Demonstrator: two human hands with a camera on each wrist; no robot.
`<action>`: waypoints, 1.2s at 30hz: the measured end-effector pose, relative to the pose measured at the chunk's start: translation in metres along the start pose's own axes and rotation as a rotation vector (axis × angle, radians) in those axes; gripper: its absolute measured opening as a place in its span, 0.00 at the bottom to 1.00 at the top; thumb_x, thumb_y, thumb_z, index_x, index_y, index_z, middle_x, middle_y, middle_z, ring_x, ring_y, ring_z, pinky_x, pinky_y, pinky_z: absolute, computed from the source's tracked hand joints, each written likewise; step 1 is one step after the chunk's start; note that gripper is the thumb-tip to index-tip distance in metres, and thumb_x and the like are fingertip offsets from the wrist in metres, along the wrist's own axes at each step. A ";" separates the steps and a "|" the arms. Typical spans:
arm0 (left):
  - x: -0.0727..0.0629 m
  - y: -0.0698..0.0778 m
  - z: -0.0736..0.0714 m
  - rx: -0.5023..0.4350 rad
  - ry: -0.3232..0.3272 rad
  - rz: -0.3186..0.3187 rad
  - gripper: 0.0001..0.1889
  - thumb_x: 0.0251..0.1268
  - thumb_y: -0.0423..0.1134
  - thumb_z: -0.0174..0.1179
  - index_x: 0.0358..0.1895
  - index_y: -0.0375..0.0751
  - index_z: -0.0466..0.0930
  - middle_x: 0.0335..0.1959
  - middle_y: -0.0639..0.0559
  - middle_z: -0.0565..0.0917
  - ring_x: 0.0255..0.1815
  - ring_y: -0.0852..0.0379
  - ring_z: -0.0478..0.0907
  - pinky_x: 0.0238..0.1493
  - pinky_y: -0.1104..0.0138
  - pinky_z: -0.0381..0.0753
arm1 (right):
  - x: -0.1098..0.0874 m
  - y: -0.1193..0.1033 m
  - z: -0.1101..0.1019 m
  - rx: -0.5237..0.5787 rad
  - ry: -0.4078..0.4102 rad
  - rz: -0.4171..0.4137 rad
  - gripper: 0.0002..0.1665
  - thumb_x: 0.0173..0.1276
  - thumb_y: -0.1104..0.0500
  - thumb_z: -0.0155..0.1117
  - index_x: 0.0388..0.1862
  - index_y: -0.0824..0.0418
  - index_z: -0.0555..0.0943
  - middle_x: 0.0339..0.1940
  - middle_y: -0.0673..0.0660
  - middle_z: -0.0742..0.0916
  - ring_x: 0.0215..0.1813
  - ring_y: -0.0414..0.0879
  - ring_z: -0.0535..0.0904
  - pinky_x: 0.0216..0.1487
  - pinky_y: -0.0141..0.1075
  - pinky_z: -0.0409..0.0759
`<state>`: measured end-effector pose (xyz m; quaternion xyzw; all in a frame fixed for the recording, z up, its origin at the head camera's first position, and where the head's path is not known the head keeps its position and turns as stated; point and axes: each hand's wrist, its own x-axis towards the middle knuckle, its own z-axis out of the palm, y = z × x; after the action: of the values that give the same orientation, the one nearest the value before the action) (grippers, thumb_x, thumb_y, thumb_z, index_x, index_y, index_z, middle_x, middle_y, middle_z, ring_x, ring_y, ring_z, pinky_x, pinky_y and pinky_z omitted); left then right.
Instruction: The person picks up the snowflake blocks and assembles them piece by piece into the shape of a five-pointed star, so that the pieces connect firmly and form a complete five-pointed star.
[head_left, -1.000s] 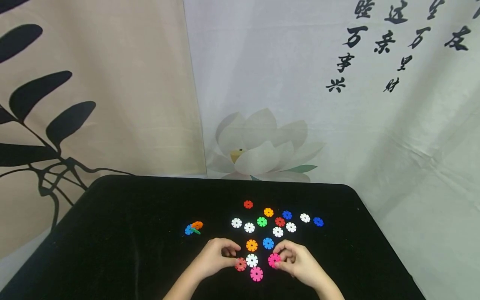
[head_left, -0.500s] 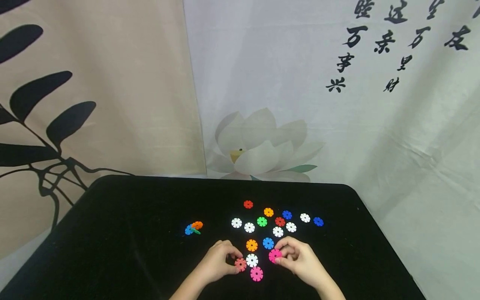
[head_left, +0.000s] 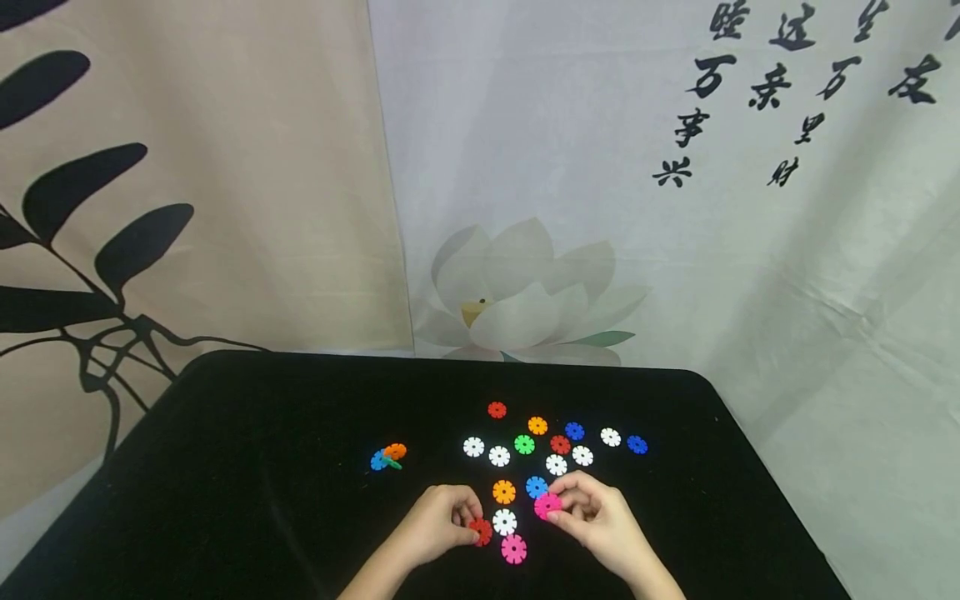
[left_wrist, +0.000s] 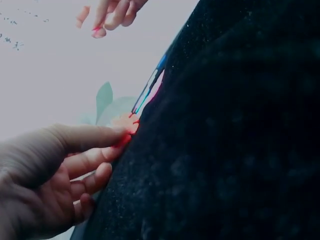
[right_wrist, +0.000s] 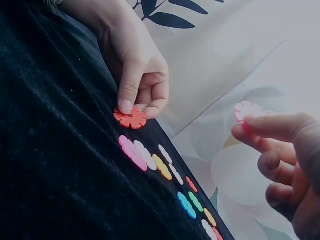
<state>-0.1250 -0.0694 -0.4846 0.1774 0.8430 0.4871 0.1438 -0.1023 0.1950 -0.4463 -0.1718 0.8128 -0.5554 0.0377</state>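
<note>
My left hand pinches a red notched plastic disc between thumb and fingers. In the right wrist view that red disc is tilted, close to the black cloth. My right hand holds a pink notched disc by its edge between thumb and forefinger; it stands raised in the right wrist view. Between the hands lie a white disc, an orange disc and a second pink disc. A light blue disc is just beyond the held pink one.
Farther back on the black-covered table lie several loose discs, among them a green one, a red one and a dark blue one. To the left sits a joined cluster of blue, orange and green discs. A printed curtain hangs behind.
The left fingers have closed in on the red disc, which looks darker and tilted differently now. My right hand has moved slightly away from me with the pink disc, nearer the light blue one.
</note>
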 end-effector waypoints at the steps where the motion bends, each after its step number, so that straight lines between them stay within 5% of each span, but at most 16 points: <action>1: 0.000 0.000 0.000 -0.031 -0.004 0.001 0.10 0.50 0.29 0.71 0.30 0.46 0.80 0.22 0.57 0.78 0.23 0.58 0.74 0.25 0.68 0.76 | 0.000 -0.001 0.001 -0.001 0.008 -0.024 0.13 0.60 0.61 0.70 0.43 0.59 0.79 0.30 0.51 0.87 0.19 0.38 0.71 0.19 0.30 0.72; 8: -0.002 0.011 -0.006 -0.282 -0.011 -0.020 0.07 0.58 0.31 0.66 0.38 0.38 0.81 0.24 0.48 0.82 0.22 0.52 0.79 0.25 0.64 0.80 | -0.002 -0.004 0.009 -0.063 0.113 -0.180 0.15 0.57 0.71 0.69 0.43 0.64 0.80 0.28 0.52 0.86 0.16 0.38 0.69 0.17 0.30 0.70; 20: -0.014 0.044 -0.013 -0.563 0.058 -0.012 0.13 0.63 0.36 0.63 0.46 0.31 0.76 0.28 0.36 0.83 0.21 0.54 0.80 0.25 0.70 0.77 | -0.009 -0.018 0.023 -0.082 0.306 -0.344 0.17 0.55 0.70 0.71 0.43 0.56 0.85 0.29 0.49 0.86 0.16 0.36 0.67 0.15 0.29 0.67; 28: -0.022 0.059 -0.010 -0.667 0.085 -0.027 0.14 0.63 0.36 0.63 0.48 0.31 0.75 0.28 0.39 0.84 0.22 0.55 0.80 0.28 0.70 0.78 | -0.009 -0.021 0.027 -0.037 0.296 -0.480 0.19 0.53 0.75 0.70 0.44 0.63 0.84 0.29 0.56 0.87 0.15 0.38 0.66 0.14 0.27 0.65; 36: -0.026 0.070 -0.006 -0.694 0.080 -0.019 0.14 0.63 0.37 0.64 0.46 0.31 0.76 0.27 0.40 0.84 0.22 0.56 0.80 0.26 0.72 0.76 | -0.010 -0.025 0.030 -0.011 0.296 -0.496 0.23 0.49 0.82 0.67 0.42 0.63 0.85 0.29 0.55 0.87 0.15 0.37 0.66 0.14 0.27 0.65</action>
<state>-0.0932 -0.0529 -0.4190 0.0910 0.6337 0.7498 0.1670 -0.0791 0.1632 -0.4359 -0.2824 0.7458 -0.5621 -0.2192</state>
